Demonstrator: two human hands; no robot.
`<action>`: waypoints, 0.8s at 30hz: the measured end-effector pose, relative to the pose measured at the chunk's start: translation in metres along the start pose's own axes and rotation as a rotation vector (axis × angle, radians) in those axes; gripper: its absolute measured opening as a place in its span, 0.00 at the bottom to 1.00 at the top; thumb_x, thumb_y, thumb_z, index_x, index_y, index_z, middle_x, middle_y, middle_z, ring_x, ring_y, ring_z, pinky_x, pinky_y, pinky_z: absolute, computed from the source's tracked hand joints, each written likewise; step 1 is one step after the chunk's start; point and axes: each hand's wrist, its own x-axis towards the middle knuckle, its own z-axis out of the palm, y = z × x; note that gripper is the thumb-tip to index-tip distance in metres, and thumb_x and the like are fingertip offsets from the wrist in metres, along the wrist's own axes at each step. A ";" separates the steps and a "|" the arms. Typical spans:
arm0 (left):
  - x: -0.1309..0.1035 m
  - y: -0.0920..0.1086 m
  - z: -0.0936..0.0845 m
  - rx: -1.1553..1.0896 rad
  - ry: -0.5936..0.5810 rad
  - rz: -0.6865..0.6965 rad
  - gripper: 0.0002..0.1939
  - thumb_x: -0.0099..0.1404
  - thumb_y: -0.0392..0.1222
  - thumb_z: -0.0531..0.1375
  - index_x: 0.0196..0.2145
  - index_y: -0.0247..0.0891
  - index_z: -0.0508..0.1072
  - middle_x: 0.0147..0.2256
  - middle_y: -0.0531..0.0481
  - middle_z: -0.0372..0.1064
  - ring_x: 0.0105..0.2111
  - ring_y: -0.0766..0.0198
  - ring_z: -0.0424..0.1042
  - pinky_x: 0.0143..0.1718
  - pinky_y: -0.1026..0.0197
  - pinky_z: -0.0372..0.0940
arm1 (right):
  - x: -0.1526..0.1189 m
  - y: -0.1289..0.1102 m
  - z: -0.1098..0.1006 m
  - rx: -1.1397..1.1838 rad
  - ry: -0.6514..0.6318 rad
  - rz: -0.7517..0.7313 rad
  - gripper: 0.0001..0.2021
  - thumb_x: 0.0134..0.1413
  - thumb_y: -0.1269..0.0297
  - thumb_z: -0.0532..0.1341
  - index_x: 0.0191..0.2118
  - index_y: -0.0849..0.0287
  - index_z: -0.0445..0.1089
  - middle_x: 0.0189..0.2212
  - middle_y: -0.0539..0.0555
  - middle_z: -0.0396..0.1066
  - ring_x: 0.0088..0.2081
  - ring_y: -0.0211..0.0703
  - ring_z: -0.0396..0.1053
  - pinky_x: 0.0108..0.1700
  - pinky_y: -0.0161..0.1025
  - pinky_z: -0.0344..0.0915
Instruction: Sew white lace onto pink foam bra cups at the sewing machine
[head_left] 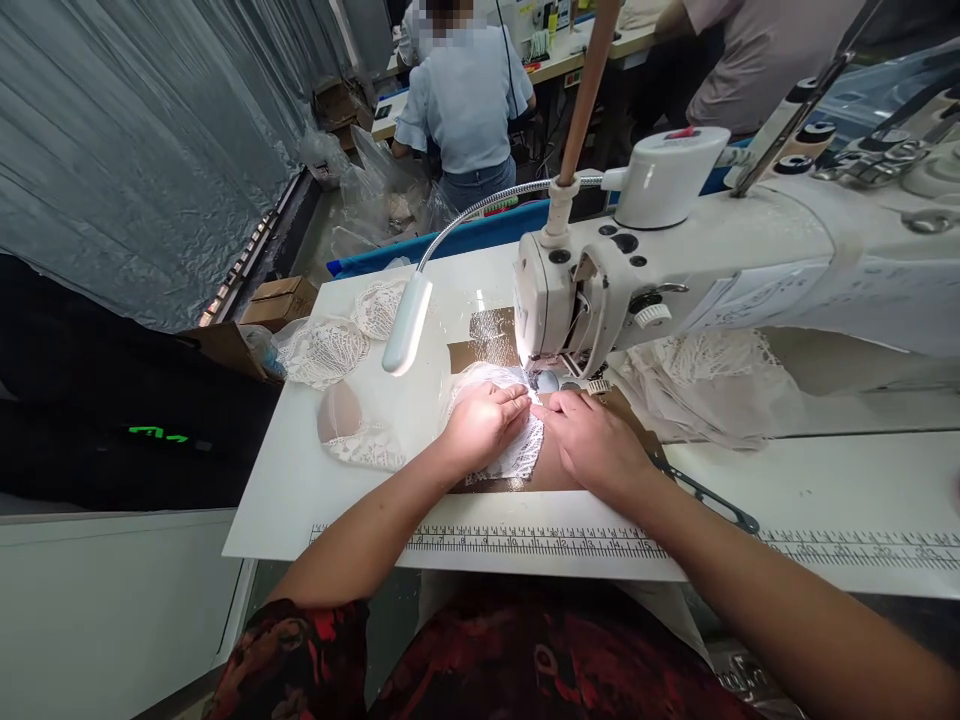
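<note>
A piece of white lace fabric (525,455) lies under the head of a white sewing machine (555,300), lit brightly near the needle. My left hand (487,425) rests on the lace with its fingers together, pressing and gripping it just left of the presser foot (533,380). From the other side, my right hand (600,445) has its fingertips closed at the lace's right edge, close to the left fingertips. The exact grip under the fingers is hidden. Brown tape or board (555,470) covers the table beneath the work.
Lace cups (326,352) and a beige cup with lace (364,447) lie at left. A lamp (407,325) hangs over the table. More lace and sheer fabric (705,385) sits right, near a dark flat tool (709,495). A ruler strip (540,541) runs along the front edge. Co-workers sit beyond.
</note>
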 end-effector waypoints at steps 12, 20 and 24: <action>0.013 -0.022 0.001 -0.074 0.002 0.059 0.18 0.66 0.46 0.54 0.48 0.35 0.75 0.51 0.43 0.72 0.47 0.54 0.71 0.48 0.51 0.69 | 0.007 0.002 -0.001 0.007 0.007 0.004 0.19 0.58 0.74 0.49 0.48 0.55 0.72 0.38 0.55 0.70 0.32 0.43 0.64 0.31 0.39 0.52; 0.008 -0.021 -0.012 -0.140 -0.125 0.026 0.35 0.55 0.61 0.63 0.54 0.36 0.70 0.57 0.42 0.65 0.52 0.49 0.67 0.55 0.47 0.63 | 0.009 0.003 -0.002 0.192 0.054 0.025 0.17 0.58 0.71 0.49 0.46 0.57 0.72 0.44 0.56 0.72 0.38 0.44 0.68 0.38 0.38 0.59; 0.009 -0.021 -0.014 -0.135 -0.130 0.034 0.29 0.61 0.58 0.58 0.53 0.35 0.71 0.56 0.42 0.66 0.51 0.50 0.67 0.55 0.47 0.62 | 0.005 0.008 0.002 0.278 0.085 -0.081 0.14 0.52 0.75 0.52 0.34 0.58 0.75 0.36 0.55 0.73 0.37 0.43 0.68 0.39 0.38 0.60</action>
